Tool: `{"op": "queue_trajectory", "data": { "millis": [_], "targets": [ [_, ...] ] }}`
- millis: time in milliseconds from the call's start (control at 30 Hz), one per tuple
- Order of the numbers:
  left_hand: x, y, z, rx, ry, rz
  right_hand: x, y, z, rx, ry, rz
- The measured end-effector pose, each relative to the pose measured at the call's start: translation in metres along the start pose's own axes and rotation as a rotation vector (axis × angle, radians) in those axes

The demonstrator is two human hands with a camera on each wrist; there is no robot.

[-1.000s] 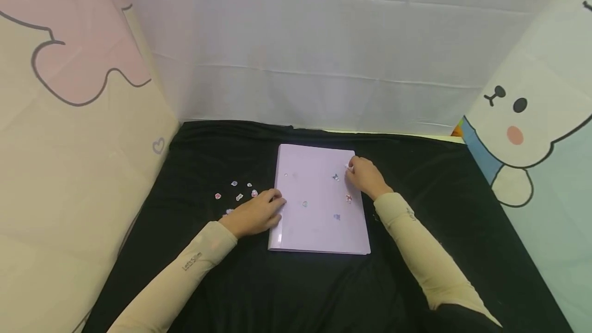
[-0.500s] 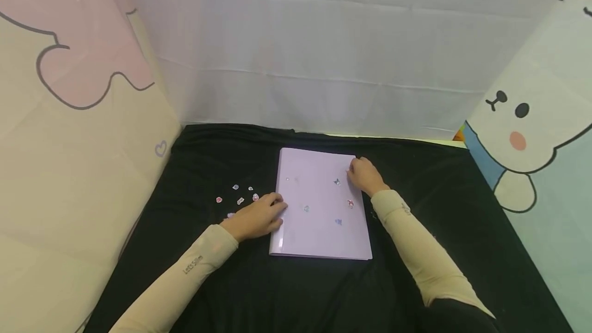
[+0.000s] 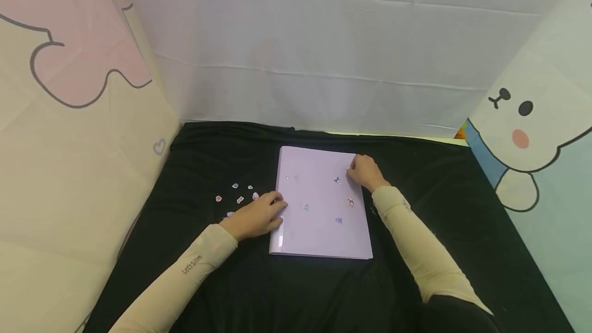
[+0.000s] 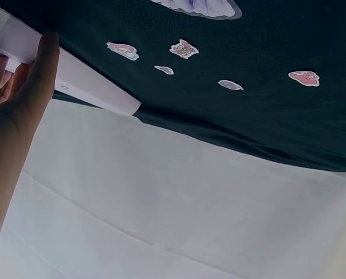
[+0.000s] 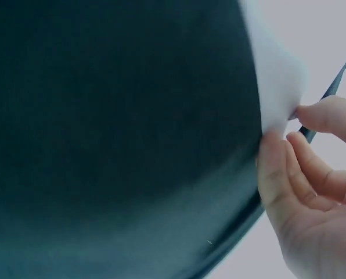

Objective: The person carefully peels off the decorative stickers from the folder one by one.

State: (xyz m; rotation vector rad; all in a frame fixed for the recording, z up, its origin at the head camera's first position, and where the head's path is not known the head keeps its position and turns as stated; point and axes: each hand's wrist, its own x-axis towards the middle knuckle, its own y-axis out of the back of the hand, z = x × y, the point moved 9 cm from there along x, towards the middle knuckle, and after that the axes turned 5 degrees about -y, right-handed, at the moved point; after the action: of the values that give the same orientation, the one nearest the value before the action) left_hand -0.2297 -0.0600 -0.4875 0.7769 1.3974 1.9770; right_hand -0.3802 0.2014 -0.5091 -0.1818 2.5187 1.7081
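A lilac folder (image 3: pixel 319 235) lies on the black cloth with several small stickers on its cover, among them a red one (image 3: pixel 350 202) and a blue one (image 3: pixel 339 220). My left hand (image 3: pixel 256 215) rests on the folder's spine edge with relaxed fingers; the left wrist view shows the fingers over the white-looking spine (image 4: pixel 92 81). At the folder's upper right edge, my right hand (image 3: pixel 367 172) pinches a small sticker (image 5: pixel 292 116) between thumb and fingers. The sticker is mostly hidden by the fingertips.
Several loose stickers lie on the cloth left of the folder, including a red one (image 3: pixel 218 199) and a pale one (image 3: pixel 240 200). A white curtain (image 3: pixel 296 55) hangs behind the table, with cartoon-printed cloths at both sides.
My right hand has lowered its fingertips to the folder's upper right edge, and the sticker, more visible before, is now mostly covered. The left hand stays on the spine; the head view shifts slightly.
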Motion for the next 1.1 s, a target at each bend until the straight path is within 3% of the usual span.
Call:
{"op": "queue_trajectory", "data": {
  "millis": [233, 467, 700, 900, 1100],
  "targets": [
    [0.002, 0.004, -0.001, 0.008, -0.002, 0.013, -0.007, 0.009, -0.012, -0.107, 0.121, 0.069],
    [0.003, 0.005, 0.001, -0.010, -0.010, 0.006, -0.009, 0.004, -0.008, -0.197, 0.101, 0.035],
    [0.003, 0.003, 0.002, -0.020, 0.004, -0.006, -0.009, 0.015, 0.015, -0.178, 0.071, 0.056],
    [0.002, 0.004, 0.001, -0.013, 0.001, 0.004, -0.024, 0.030, 0.039, -0.218, 0.165, 0.126],
    [0.000, 0.001, -0.001, -0.019, 0.014, -0.013, -0.041, 0.033, 0.067, -0.221, 0.239, 0.108]
  ]
}}
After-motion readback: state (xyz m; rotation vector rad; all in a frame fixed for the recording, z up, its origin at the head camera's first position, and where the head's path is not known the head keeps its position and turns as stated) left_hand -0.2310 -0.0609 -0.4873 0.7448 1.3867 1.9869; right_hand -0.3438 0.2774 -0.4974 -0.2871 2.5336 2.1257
